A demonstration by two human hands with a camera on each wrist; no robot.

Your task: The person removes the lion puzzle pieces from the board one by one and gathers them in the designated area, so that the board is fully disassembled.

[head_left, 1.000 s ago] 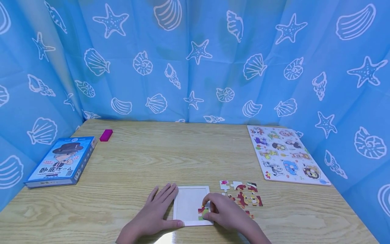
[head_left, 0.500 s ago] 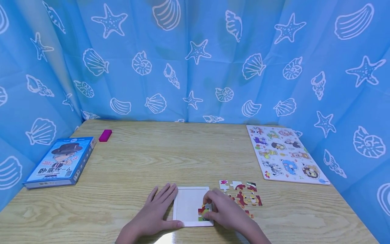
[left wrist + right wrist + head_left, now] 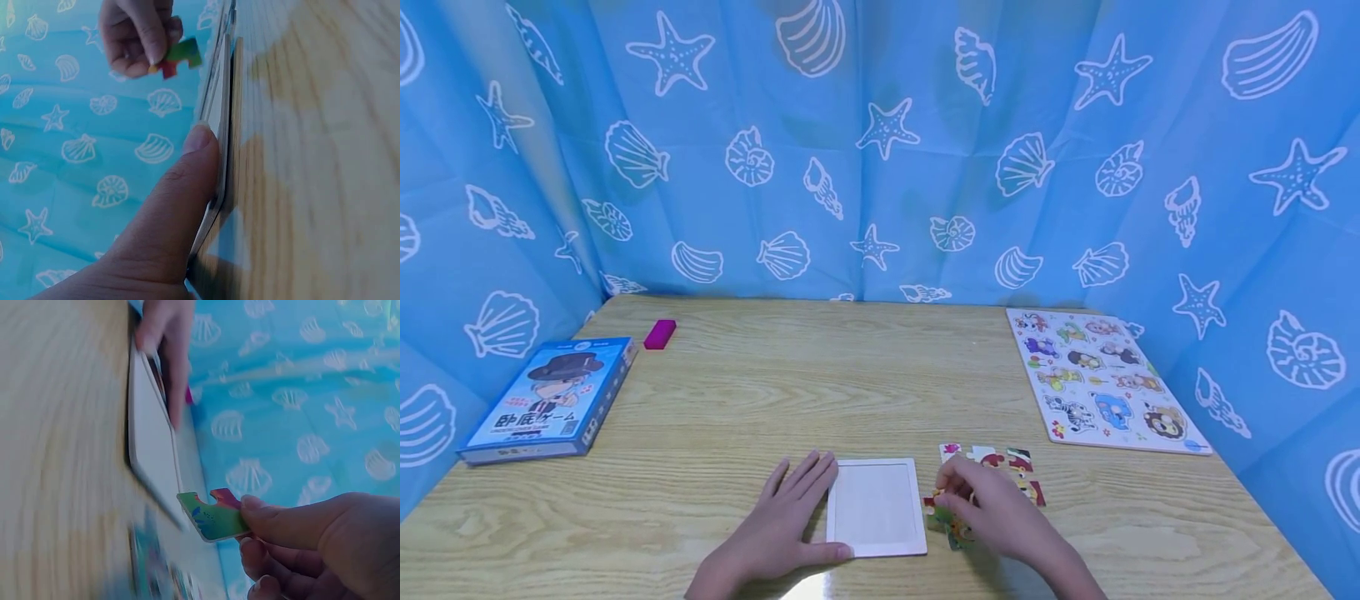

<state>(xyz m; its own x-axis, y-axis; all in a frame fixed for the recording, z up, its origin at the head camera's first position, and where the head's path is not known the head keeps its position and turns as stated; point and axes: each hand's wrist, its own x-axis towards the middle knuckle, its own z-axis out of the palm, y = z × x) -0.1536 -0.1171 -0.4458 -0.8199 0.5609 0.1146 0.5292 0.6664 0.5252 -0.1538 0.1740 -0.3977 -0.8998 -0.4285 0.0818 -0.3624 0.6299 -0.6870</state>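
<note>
A white square puzzle frame [image 3: 877, 510] lies at the table's front with nothing inside its border. My left hand [image 3: 778, 525] rests along its left side, fingers straight, the thumb on the near left corner. Just right of the frame, my right hand [image 3: 988, 504] pinches a green and red jigsaw piece [image 3: 215, 515] between thumb and fingers, held above the table. The same piece shows beyond the left thumb in the left wrist view. Several loose jigsaw pieces [image 3: 1019, 460] lie under and behind the right hand, which hides some of them.
A blue game box [image 3: 550, 398] lies at the left, with a magenta block [image 3: 660, 334] behind it. An animal puzzle board [image 3: 1105, 379] lies at the right. A blue shell-patterned curtain [image 3: 880, 150] hangs around the wooden table's back and sides.
My right hand has lifted the jigsaw piece out of the frame's near right corner and moved right with it, over the loose pieces. My left hand has stayed in place.
</note>
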